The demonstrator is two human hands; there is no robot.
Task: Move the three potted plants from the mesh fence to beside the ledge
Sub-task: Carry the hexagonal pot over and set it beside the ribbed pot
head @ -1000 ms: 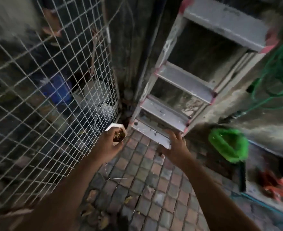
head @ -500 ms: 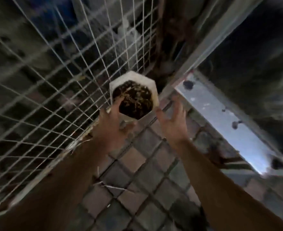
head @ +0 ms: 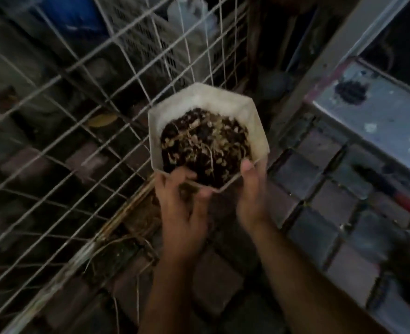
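Both bare hands meet at the near edge of a white, six-sided plastic pot [head: 206,102] filled with dark soil and pale dried stems. The left hand [head: 183,208] grips the pot's near-left rim, thumb over the lip and touching the soil, fingers curled beneath. The right hand [head: 252,201] holds the near-right wall, its thumb pressed on the rim and the fingers wrapped out of sight around the side. The pot sits just ahead of both hands, tilted a little toward the camera; whether its base touches the ground cannot be told. Directly beyond and to the left of the left hand stands the white wire mesh fence [head: 83,112], its grid running close against the pot's far-left side, with dim clutter and a blue object behind it. Under the wrists lies a floor of small square paving bricks [head: 319,198], with dry twigs by the fence's foot beside the left hand. To the right of the right hand, a grey metal ladder step [head: 377,112], spattered with paint and dirt, rests low over the bricks.
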